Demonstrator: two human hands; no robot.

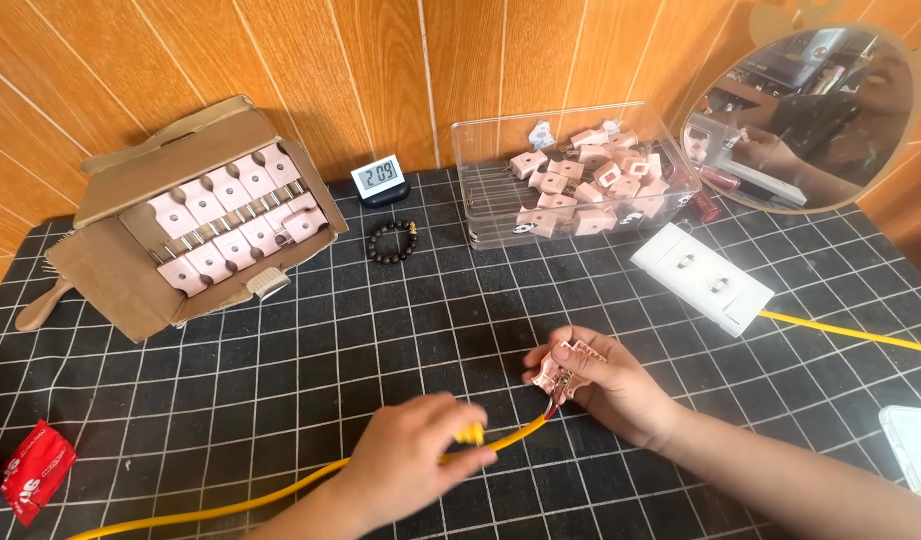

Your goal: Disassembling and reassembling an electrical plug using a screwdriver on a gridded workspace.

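Note:
My right hand (605,385) grips a small pink plug (565,368) just above the black grid mat. A yellow cable (230,505) runs from the plug's lower end toward the bottom left. My left hand (415,470) pinches that cable a short way from the plug, fingers closed around it. Red and dark wire ends show where the cable meets the plug.
An open cardboard box (120,290) of pink plugs sits at the back left. A clear plastic tray (485,225) with several pink plugs stands at the back centre. A white power strip (700,278) with a yellow lead, bead bracelet (392,241), small clock (378,178), mirror (810,110), red packet (37,470).

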